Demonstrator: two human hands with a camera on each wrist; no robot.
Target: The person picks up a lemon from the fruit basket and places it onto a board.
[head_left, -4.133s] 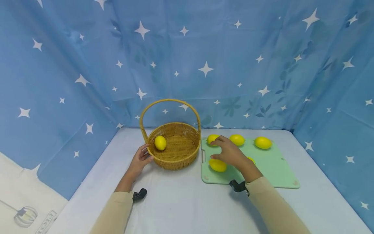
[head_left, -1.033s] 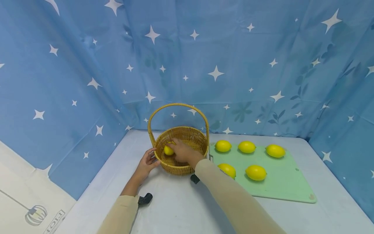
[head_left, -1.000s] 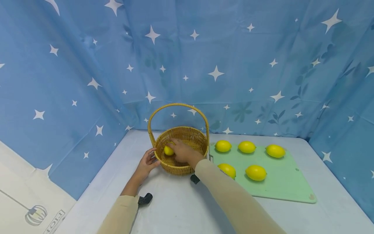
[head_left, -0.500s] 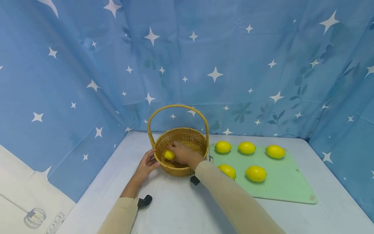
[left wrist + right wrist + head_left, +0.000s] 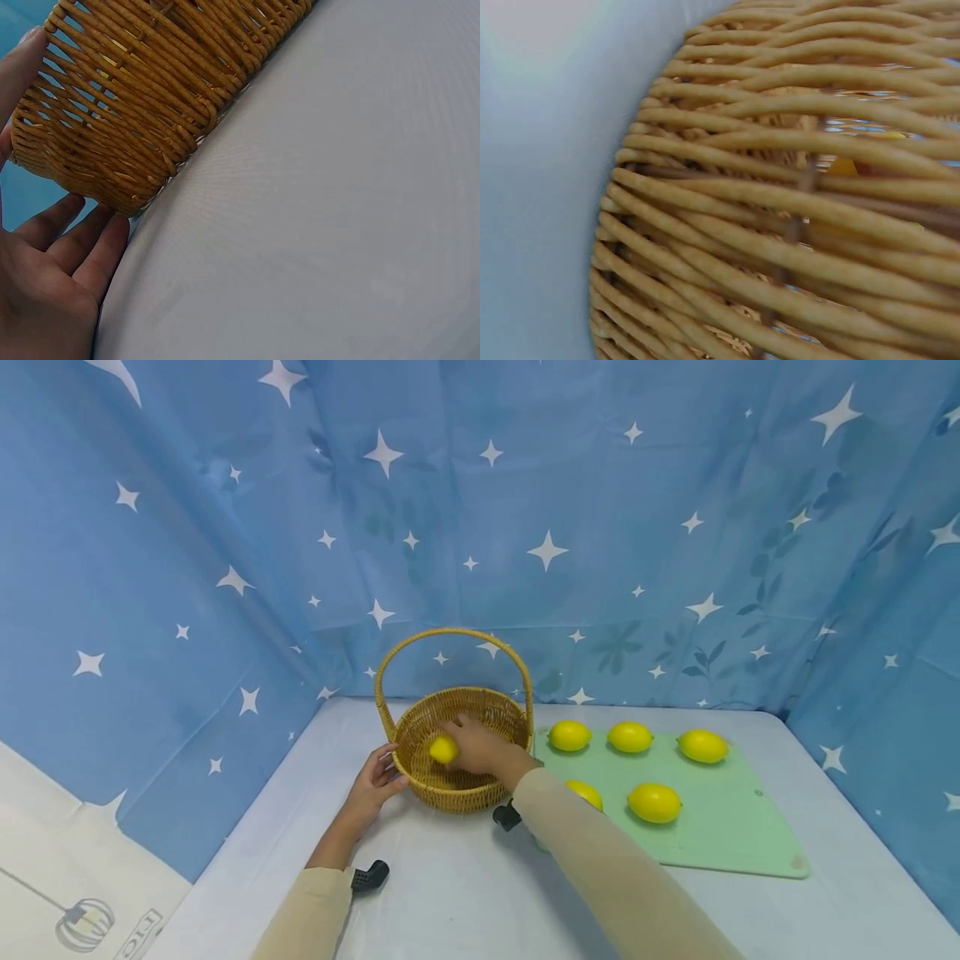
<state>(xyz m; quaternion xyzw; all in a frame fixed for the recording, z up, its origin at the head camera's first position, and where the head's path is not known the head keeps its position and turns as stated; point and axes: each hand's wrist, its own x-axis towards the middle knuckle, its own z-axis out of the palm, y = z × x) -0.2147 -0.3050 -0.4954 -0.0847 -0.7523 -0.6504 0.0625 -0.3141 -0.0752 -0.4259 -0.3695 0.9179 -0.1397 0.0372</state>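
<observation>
A wicker basket (image 5: pixel 461 797) with a tall arched handle stands on the table in the head view. My left hand (image 5: pixel 371 787) holds its left side; in the left wrist view the thumb lies against the woven wall and the fingertips (image 5: pixel 112 232) touch low on it. My right hand (image 5: pixel 476 747) reaches inside the basket and grips a yellow lemon (image 5: pixel 443 749) there. Part of that lemon is hidden by the fingers. In the right wrist view the basket wall (image 5: pixel 727 195) covers most of the hand, with bits of yellow showing through gaps.
On the right lies a light green cutting board (image 5: pixel 727 827) with several lemons, among them a front lemon (image 5: pixel 655 802) and a back right lemon (image 5: pixel 702 746). My right sleeve (image 5: pixel 607 860) crosses the board's left front corner. A blue starry curtain (image 5: pixel 480 527) closes off the back.
My right hand has gone from above the board into the basket. It has taken hold of the lemon there, which has shifted slightly right and up. The left hand has stayed at the basket.
</observation>
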